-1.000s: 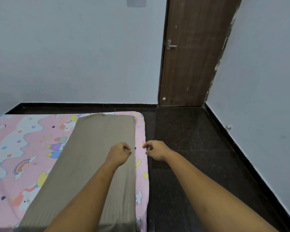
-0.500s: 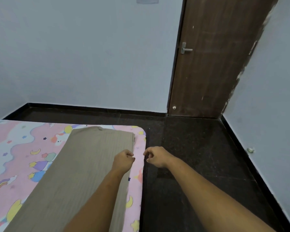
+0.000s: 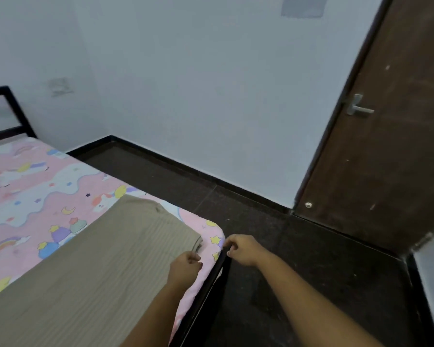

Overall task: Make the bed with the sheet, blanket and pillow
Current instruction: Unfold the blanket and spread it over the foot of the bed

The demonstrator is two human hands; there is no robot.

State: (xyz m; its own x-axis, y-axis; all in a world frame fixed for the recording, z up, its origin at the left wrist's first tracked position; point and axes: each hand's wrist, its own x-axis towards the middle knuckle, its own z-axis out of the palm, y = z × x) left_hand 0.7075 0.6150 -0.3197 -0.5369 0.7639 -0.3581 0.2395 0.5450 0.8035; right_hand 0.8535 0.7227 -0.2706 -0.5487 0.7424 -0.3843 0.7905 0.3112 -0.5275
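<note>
Sheet (image 3: 35, 201): patterned pink, spread flat over the mattress and reaching the rounded corner far from the headboard (image 3: 8, 108).

Blanket (image 3: 98, 271): folded into a long tan strip and laid on the sheet along the bed's open side. Short end just short of that rounded corner. Narrow band of bare sheet between its long edge and the mattress edge.

Left hand (image 3: 184, 267): over that bare band at the blanket's near corner. Fingers curled tight, tips at the folded edge; cannot tell whether gripping it.

Right hand (image 3: 241, 249): just past the mattress edge at the rounded corner. Fingers curled, thumb and forefinger close together at the sheet's hem; cannot tell whether pinching it.

Hands near each other, not touching.

Black frame (image 3: 203, 291): exposed below the mattress edge.

Dark floor (image 3: 311, 271): open to the right up to the door (image 3: 386, 146), and in a strip along the far wall.
</note>
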